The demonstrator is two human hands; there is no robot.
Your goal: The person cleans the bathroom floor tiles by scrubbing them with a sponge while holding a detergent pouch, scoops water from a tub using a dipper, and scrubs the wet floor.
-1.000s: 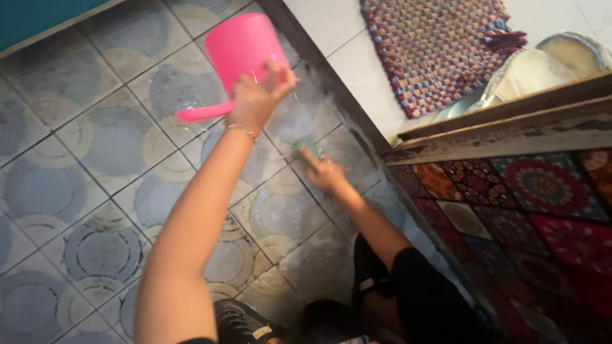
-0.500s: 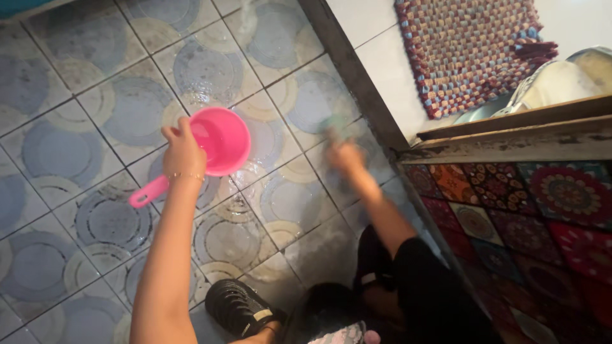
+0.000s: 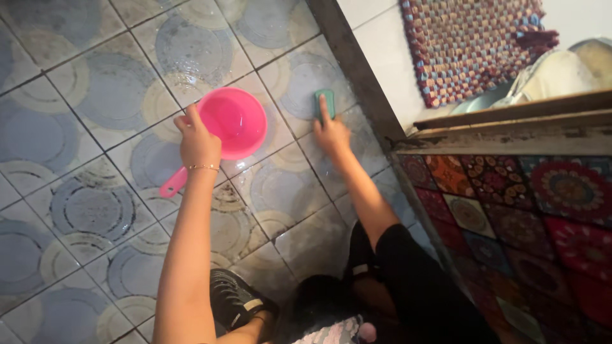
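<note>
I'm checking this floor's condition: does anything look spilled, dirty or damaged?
Water lies in patches on the tiled floor around the pink dipper. Dark grime rings the tiles nearer the person, and the wooden threshold looks worn.

— Hands? Two: left hand [image 3: 198, 143], right hand [image 3: 332, 135].
— Dippers? One pink dipper [image 3: 231, 124].
— Brushes? One green brush [image 3: 325, 104].
— Rugs? One woven rug [image 3: 470, 44], one patterned mat [image 3: 529, 210].
— Shoes? One black shoe [image 3: 233, 302].
— Bracelets? One bracelet [image 3: 203, 167].
— Pale things top right? Perhaps two; blurred.
</note>
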